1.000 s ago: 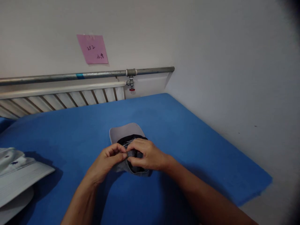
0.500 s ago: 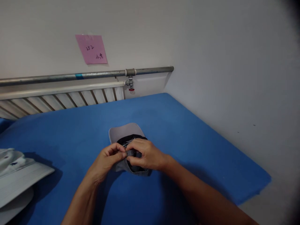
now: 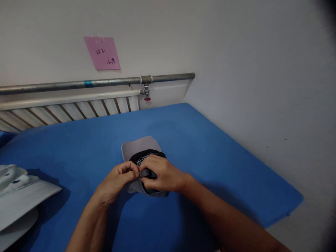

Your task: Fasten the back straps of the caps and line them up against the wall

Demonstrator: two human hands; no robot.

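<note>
A grey baseball cap lies upside down on the blue table, its brim pointing away from me and its dark inside showing. At the cap's back edge, my left hand pinches the end of the dark adjusting strap between thumb and forefinger. Just to the right, my right hand is closed on the same strap, thumb below and fingers above. The fingertips of both hands almost meet. The buckle on the strap is mostly covered by my fingers.
Pale caps are stacked at the left edge of the blue table. A white radiator and a metal pipe with a red-handled valve run along the back wall. A pink note hangs above.
My left fingers have shifted slightly left along the strap, and the buckle that showed between my hands is now less visible. The cap stays in nearly the same place.
</note>
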